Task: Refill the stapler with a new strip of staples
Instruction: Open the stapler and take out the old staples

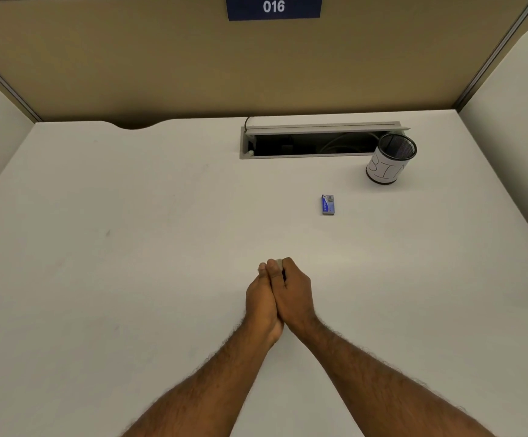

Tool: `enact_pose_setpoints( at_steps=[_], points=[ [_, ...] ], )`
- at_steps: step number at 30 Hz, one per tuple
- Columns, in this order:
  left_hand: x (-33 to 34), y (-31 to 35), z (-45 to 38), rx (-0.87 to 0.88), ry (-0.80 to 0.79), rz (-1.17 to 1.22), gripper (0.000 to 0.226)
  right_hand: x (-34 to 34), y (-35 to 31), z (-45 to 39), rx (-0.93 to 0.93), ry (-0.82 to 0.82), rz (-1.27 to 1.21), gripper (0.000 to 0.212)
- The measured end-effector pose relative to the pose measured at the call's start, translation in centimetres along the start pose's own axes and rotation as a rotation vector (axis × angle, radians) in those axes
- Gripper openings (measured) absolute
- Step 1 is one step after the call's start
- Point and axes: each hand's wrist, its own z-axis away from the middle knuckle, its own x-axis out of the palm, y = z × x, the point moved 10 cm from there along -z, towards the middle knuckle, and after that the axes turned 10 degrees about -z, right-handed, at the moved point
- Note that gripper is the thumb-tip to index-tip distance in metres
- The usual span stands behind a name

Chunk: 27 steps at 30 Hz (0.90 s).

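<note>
My left hand (261,298) and my right hand (294,294) are pressed together over the middle of the white desk, fingers closed around a small object. Only a pale tip and a dark sliver of it (280,264) show between the fingertips; it looks like the stapler, mostly hidden by both hands. A small blue staple box (327,205) lies flat on the desk, well beyond the hands and a little to the right.
A black mesh cup with a white paper label (390,160) stands at the back right. Beside it is an open cable tray (316,143) set into the desk. Beige partition walls enclose the desk (130,231) at the back and sides.
</note>
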Motion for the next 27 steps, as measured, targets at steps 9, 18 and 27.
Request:
enact_pose_setpoints(
  at_steps=[9, 18, 27],
  points=[
    [0.0, -0.2, 0.1, -0.216, 0.073, 0.411, 0.047, -0.5, -3.1, -0.7, -0.098, 0.058, -0.124, 0.032],
    [-4.9, 3.6, -0.9, -0.126, 0.235, 0.414, 0.025, -4.5, 1.2, -1.9, 0.213, 0.278, -0.475, 0.018],
    [-3.1, 1.0, 0.8, -0.415, -0.193, -0.045, 0.036, -3.7, 1.1, -3.7, 0.383, 0.149, -0.855, 0.024]
  ],
)
